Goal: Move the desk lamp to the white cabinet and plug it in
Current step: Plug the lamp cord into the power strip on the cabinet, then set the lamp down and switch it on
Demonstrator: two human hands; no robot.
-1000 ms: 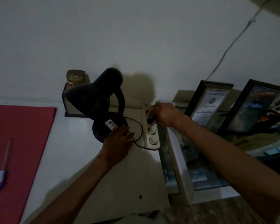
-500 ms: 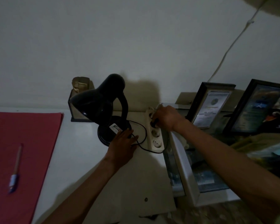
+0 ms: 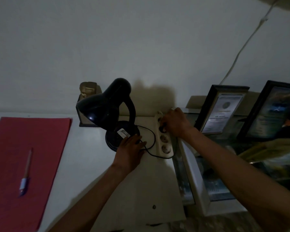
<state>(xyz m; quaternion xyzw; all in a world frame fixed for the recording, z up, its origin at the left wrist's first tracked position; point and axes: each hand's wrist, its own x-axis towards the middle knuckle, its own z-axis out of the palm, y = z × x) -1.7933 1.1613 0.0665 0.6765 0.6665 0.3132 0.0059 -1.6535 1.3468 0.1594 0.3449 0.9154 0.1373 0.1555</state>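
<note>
A black desk lamp (image 3: 107, 108) stands unlit on the white cabinet top (image 3: 84, 164), its shade tilted to the left. My left hand (image 3: 129, 149) lies flat on the front of the lamp's round base and on the black cord (image 3: 151, 139), which loops rightwards. A cream power strip (image 3: 165, 144) lies along the cabinet's right edge with two free sockets showing. My right hand (image 3: 175, 123) is closed around the black plug (image 3: 162, 128) at the strip's far socket. How deep the plug sits is hidden by my fingers.
A red folder (image 3: 28, 153) with a pen (image 3: 25, 176) on it covers the left of the top. A small dark box (image 3: 86, 114) stands behind the lamp. Framed certificates (image 3: 223, 109) lean against the wall at right, above a glass-fronted shelf. A white cable (image 3: 241, 47) runs up the wall.
My right hand has stayed at the power strip's far socket with the plug, pressing slightly farther in. The left hand has kept to the lamp base. The view has shifted a little.
</note>
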